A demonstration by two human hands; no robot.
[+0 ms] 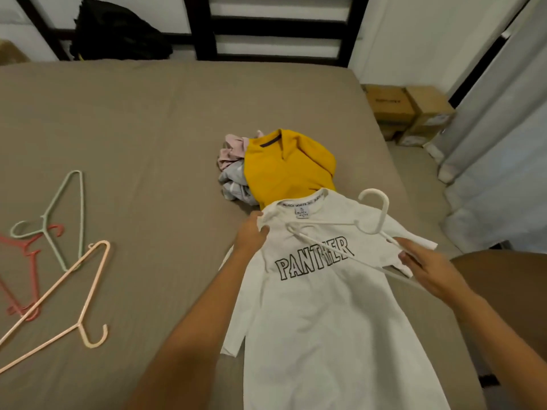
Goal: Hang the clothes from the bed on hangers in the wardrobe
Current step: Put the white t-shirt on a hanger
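A white T-shirt [319, 309] printed PANTHER lies flat on the bed [148, 128], front up, collar away from me. My left hand [251, 235] pinches its left shoulder near the collar. A white hanger [376, 214] lies across the shirt's chest, hook pointing away. My right hand [429, 267] holds the hanger's right end over the shirt's right sleeve. Beyond the collar sits a yellow shirt [284, 170] on top of pink and grey clothes [233, 170].
Three loose hangers lie on the bed at left: green [63, 214], red [26, 261] and peach [65, 297]. A black bag [118, 31] sits behind the bed. Cardboard boxes [408, 110] and a pale curtain [503, 128] stand at right.
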